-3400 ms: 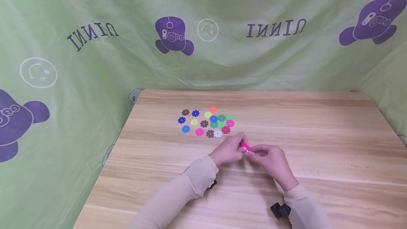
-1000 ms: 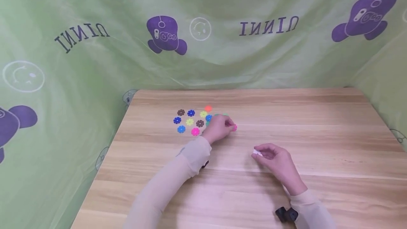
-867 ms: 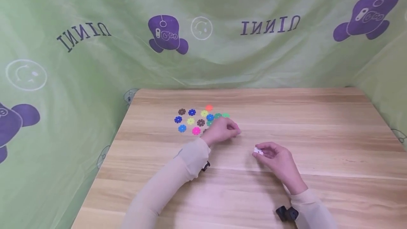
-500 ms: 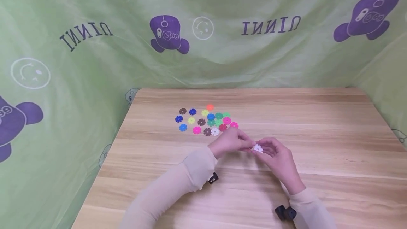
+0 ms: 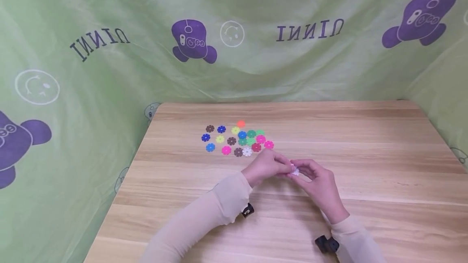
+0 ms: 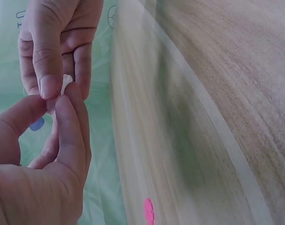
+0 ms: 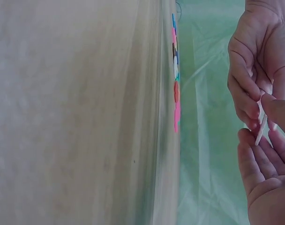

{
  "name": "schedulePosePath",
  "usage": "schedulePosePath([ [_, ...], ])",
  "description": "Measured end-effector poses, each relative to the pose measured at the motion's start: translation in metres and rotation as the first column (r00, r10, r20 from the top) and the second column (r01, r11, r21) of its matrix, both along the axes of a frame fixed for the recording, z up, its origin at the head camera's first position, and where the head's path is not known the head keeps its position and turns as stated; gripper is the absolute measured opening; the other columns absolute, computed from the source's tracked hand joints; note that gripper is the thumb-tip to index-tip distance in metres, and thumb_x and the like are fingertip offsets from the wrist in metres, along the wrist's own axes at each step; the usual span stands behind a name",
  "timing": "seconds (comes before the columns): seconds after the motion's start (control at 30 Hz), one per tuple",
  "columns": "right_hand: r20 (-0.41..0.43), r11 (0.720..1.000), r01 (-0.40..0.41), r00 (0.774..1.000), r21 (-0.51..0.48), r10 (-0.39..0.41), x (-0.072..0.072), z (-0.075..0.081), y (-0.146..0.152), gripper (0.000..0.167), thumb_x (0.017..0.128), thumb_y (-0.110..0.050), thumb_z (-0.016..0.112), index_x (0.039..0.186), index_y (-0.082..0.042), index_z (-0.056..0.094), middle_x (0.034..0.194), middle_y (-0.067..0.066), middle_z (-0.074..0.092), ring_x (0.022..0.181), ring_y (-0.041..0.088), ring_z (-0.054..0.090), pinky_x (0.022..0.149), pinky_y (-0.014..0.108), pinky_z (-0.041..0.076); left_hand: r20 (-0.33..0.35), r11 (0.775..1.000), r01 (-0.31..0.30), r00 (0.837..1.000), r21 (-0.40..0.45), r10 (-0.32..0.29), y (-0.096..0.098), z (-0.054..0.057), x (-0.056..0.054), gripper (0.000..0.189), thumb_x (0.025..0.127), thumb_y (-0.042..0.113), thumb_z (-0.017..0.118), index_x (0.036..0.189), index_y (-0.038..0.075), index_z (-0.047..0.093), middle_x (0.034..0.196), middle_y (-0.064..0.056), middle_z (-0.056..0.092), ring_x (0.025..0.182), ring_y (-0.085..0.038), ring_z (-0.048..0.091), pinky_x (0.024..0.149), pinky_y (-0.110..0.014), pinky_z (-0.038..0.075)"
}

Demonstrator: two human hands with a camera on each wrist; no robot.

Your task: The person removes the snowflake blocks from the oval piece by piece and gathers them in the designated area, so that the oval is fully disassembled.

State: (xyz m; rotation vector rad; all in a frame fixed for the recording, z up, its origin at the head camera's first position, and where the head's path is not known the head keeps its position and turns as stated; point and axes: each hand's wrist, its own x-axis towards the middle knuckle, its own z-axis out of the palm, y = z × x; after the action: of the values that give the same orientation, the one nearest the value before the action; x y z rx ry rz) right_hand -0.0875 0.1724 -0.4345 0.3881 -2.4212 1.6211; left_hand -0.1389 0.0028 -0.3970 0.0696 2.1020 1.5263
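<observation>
Both hands meet above the table, right of the loose discs. Between their fingertips is a small white slotted snowflake disc (image 5: 295, 171), mostly covered in the head view. My right hand (image 5: 321, 184) pinches it from the right with thumb and fingers. From the other side, my left hand (image 5: 266, 165) pinches it too. In the left wrist view only a white edge of the disc (image 6: 66, 83) shows among the fingertips. The right wrist view has the disc (image 7: 261, 130) nearly edge-on. A pink disc (image 5: 269, 144) lies on the table just beyond the left hand.
Several slotted discs in blue, brown, yellow, green, pink, red and orange lie flat in a loose group, with another white disc (image 5: 247, 151) at its near side. Some overlap. The wooden table (image 5: 365, 141) backs onto a green printed cloth (image 5: 256, 72).
Both hands earlier held a pink piece with the white one. My left hand went to the group, where a pink disc now lies at the right end, then came back to the white disc.
</observation>
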Motion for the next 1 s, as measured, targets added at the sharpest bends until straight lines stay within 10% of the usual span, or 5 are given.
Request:
schedulePosePath([
  [0.37, 0.009, 0.993, 0.037, 0.999, 0.111, -0.038, 0.001, 0.002, 0.007, 0.035, 0.078, -0.004, 0.082, 0.110, -0.002, 0.068, 0.110, 0.016, 0.074, 0.101, 0.031, 0.072, 0.084, 0.012, 0.052, -0.066, 0.992, -0.049, 0.997, -0.112, 0.042, -0.004, -0.001, -0.017, 0.010, 0.084, 0.016, 0.077, 0.094, 0.012, 0.077, 0.092, 0.002, 0.072, 0.085, -0.014, 0.065, 0.081, -0.031, 0.054],
  [0.6, 0.047, 0.995, 0.023, 0.999, 0.101, -0.027, 0.004, 0.000, 0.013, 0.031, 0.079, -0.006, 0.081, 0.108, -0.004, 0.069, 0.108, 0.011, 0.074, 0.099, 0.007, 0.070, 0.083, 0.014, 0.054, -0.207, 0.963, -0.152, 0.973, -0.223, 0.106, -0.024, -0.009, -0.063, 0.017, 0.087, 0.019, 0.075, 0.104, 0.013, 0.076, 0.100, -0.002, 0.074, 0.082, -0.017, 0.068, 0.072, -0.028, 0.057],
  [0.77, 0.068, 0.995, 0.027, 0.997, 0.101, -0.033, 0.007, -0.002, 0.020, 0.031, 0.080, -0.007, 0.081, 0.108, -0.005, 0.069, 0.107, 0.010, 0.075, 0.098, 0.023, 0.073, 0.082, 0.015, 0.055, -0.262, 0.944, -0.195, 0.957, -0.268, 0.123, -0.029, -0.020, -0.090, 0.017, 0.089, 0.018, 0.073, 0.104, 0.011, 0.076, 0.101, -0.006, 0.074, 0.071, -0.019, 0.063, 0.060, -0.033, 0.057],
  [1.0, 0.058, 0.996, 0.046, 0.997, 0.081, -0.051, 0.011, -0.004, 0.028, 0.030, 0.080, -0.006, 0.081, 0.107, -0.005, 0.069, 0.105, 0.009, 0.075, 0.096, 0.027, 0.073, 0.082, 0.017, 0.056, -0.377, 0.890, -0.164, 0.926, -0.425, -0.010, -0.013, -0.028, -0.110, 0.015, 0.090, 0.017, 0.073, 0.101, 0.008, 0.078, 0.101, -0.006, 0.075, 0.093, -0.018, 0.064, 0.087, -0.031, 0.054],
])
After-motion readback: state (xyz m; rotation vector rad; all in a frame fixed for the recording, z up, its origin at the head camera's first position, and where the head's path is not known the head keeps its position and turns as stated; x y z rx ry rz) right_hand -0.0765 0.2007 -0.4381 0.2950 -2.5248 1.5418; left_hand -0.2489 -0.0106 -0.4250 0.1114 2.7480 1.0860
